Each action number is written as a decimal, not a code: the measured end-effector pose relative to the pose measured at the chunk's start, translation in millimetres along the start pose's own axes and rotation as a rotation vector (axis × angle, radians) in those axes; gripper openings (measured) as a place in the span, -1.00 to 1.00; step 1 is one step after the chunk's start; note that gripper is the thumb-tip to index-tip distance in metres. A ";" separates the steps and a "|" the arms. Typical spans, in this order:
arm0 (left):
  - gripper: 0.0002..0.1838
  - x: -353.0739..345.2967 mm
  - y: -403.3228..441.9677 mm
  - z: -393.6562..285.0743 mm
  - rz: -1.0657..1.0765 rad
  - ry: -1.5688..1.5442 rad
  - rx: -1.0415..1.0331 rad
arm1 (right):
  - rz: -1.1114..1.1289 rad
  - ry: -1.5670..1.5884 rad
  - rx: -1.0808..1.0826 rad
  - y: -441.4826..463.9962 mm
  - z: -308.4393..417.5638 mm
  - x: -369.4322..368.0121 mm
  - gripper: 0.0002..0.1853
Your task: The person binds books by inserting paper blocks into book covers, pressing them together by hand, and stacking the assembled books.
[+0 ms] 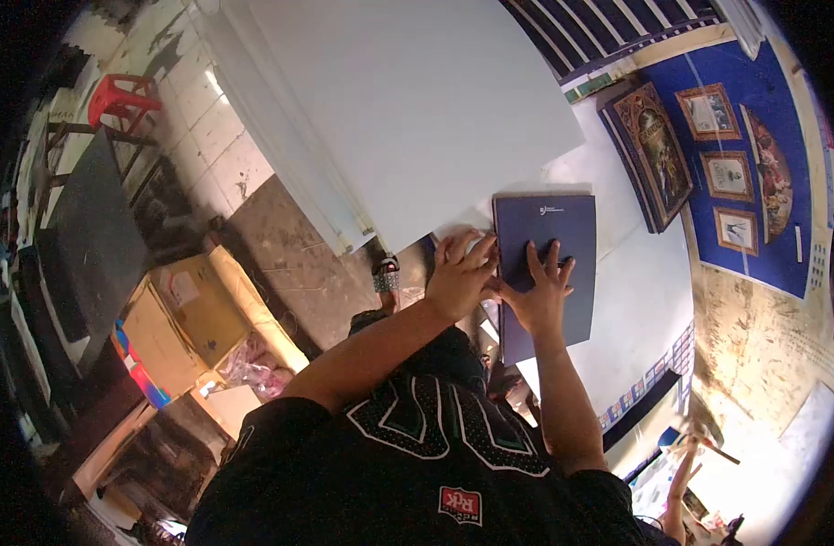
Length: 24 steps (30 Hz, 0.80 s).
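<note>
A dark blue folder (549,314) with small white print near its top lies closed on the white table. My right hand (540,287) rests on its cover, fingers spread, thumb pointing toward the left edge. Beside that left edge is my left hand (460,273), its fingers slightly bent and apart, the tips touching the folder's side. The two thumbs come close together at the edge. Part of the left fingertips is hard to make out.
Large white sheets (417,109) are stacked to the upper left. Framed pictures (653,150) lean at a blue board (749,246) on the right. A cardboard box (189,309) and a red stool (126,98) stand at left. Another person's arm (679,491) shows at lower right.
</note>
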<state>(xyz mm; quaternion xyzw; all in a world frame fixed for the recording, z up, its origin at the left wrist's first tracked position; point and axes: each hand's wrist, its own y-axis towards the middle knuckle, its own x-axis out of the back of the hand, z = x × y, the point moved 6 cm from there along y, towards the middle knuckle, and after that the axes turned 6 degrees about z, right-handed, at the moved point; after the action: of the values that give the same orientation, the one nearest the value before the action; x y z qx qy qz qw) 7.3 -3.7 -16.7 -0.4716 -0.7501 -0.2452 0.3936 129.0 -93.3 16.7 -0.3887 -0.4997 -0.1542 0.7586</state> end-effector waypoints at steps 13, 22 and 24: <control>-0.22 1.6 4.3 0.4 0.055 -0.005 -0.050 | -0.088 -0.026 0.006 4.9 -1.5 -7.7 -0.09; -0.22 3.3 -5.0 0.3 0.046 0.019 -0.088 | -0.296 -0.187 0.015 -4.6 -2.2 -23.8 -0.45; -0.26 2.6 -4.7 -0.5 0.081 0.017 -0.087 | -0.333 -0.172 -0.006 -3.9 -3.4 -25.9 -0.53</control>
<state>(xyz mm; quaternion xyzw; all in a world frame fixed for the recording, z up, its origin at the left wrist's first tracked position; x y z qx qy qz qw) 2.6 -4.8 -14.3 -0.5160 -0.7157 -0.2653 0.3888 117.0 -102.5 -5.1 -0.3147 -0.6197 -0.2452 0.6759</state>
